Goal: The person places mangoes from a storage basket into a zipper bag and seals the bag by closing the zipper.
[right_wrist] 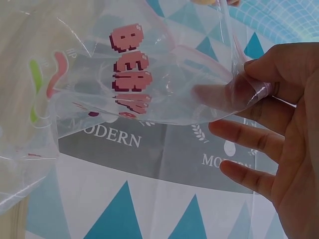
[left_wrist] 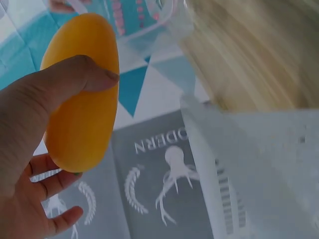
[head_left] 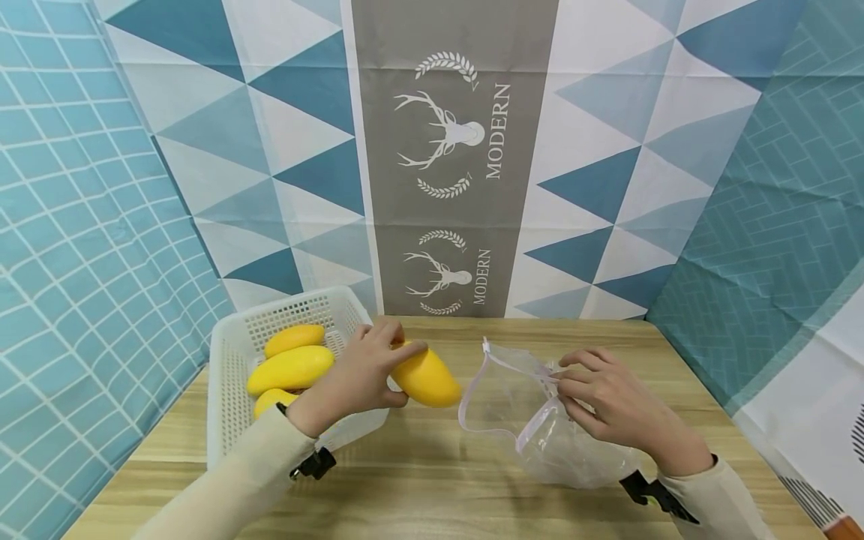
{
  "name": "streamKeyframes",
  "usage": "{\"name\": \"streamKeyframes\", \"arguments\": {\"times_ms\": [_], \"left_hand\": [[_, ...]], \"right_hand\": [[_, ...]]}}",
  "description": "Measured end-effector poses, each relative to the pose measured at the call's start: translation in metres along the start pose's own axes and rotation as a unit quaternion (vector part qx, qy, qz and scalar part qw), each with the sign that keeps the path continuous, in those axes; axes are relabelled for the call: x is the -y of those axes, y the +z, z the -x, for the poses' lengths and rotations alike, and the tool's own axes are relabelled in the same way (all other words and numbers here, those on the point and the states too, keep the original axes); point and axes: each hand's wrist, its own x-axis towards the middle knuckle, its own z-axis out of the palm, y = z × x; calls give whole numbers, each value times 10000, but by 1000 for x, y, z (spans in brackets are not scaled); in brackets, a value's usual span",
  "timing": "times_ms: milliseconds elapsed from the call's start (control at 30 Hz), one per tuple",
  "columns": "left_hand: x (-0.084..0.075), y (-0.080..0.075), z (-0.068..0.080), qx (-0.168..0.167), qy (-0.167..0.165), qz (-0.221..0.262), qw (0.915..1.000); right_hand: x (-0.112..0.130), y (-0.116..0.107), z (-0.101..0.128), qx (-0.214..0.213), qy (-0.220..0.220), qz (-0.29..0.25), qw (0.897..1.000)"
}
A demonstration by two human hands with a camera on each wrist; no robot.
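My left hand point(head_left: 364, 367) grips a yellow-orange mango point(head_left: 427, 377) between thumb and fingers, held above the table between the basket and the bag. In the left wrist view the thumb lies across the mango point(left_wrist: 82, 119), with fingers behind it. With thumb and forefinger, my right hand point(head_left: 610, 405) pinches the edge of a clear zip bag point(head_left: 574, 454). The bag's mouth, edged in pale pink, gapes toward the mango. Pink lettering shows on the bag point(right_wrist: 169, 107) in the right wrist view, where the other fingers are spread.
A white perforated basket point(head_left: 226, 405) stands at the left of the wooden table point(head_left: 432, 480). Several yellow mangoes point(head_left: 292, 369) lie in it, partly hidden by the left arm. Patterned cloth point(head_left: 445, 210) hangs behind the table's back edge.
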Motion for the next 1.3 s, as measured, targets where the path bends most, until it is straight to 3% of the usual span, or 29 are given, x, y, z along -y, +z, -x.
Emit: {"name": "streamKeyframes", "arguments": {"times_ms": [333,567,967,1300], "left_hand": [[-25,16,-5,-232,-328,85,9992],[-38,27,-12,-396,-192,86,9990],[-58,37,-22,20,4,119,9999],[-71,43,-29,185,411,-54,9990]], "right_hand": [[2,0,-3,2,2,15,10000],[5,1,-6,-15,-33,-7,10000],[10,3,-12,-34,-34,-49,10000],[14,4,-15,84,40,-129,9999]]}}
